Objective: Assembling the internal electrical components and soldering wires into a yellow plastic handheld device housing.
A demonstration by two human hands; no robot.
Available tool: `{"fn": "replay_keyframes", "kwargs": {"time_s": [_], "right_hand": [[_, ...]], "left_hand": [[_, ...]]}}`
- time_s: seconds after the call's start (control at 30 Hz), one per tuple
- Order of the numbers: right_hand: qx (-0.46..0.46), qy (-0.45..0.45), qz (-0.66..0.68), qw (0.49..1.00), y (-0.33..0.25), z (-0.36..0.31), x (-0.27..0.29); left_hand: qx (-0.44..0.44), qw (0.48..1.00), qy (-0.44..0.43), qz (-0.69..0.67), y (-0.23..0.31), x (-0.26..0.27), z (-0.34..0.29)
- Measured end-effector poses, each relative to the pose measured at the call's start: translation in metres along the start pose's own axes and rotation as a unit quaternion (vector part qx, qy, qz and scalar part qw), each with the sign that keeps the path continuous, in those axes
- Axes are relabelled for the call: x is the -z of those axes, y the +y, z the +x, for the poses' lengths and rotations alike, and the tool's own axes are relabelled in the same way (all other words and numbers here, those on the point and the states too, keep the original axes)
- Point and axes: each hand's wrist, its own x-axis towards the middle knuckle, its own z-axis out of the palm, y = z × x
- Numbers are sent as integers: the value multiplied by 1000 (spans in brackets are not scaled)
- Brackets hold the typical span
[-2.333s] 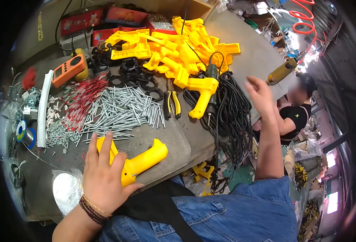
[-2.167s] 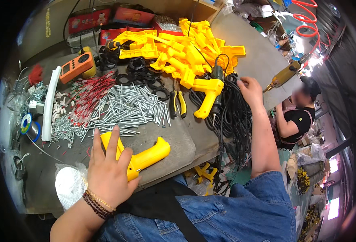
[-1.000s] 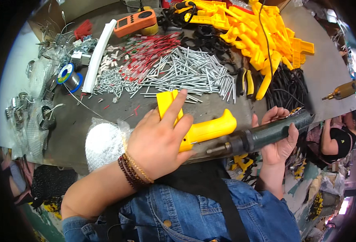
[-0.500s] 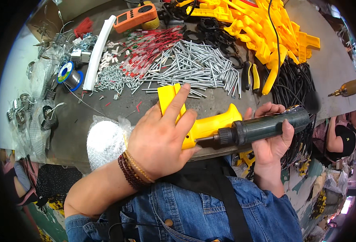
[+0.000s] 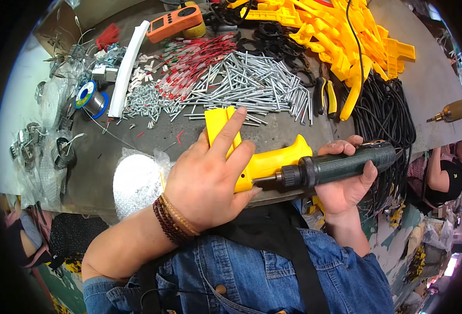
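holds yellow plastic pistol-shaped housing [image 5: 277, 160] nr edge of grey bench [image 5: 95, 175] w/ l hand [image 5: 204, 183], spread part-open over it; grips dark-green cylindrical pwr screwdriver [image 5: 340, 168] in r hand [image 5: 340, 194], curled round; has metal bit [image 5: 265, 179] at housing.

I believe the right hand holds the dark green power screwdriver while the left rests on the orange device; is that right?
Not quite: the head view shows the left hand on a yellow casing; the right hand does hold the dark green power screwdriver.
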Motion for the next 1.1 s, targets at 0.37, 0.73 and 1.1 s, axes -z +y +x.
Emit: {"fn": "replay_keyframes", "kwargs": {"time_s": [0.37,0.73,1.1], "right_hand": [[3,16,30,999,3,-2,-15],[0,18,22,1000,4,-7,-13],[-5,69,16,997,10,-8,-15]], "left_hand": [[-1,999,21,-29,-4,-3,-4],[12,999,10,-42,-5,0,-7],[32,998,-13,-58,-44,22,-50]]}}
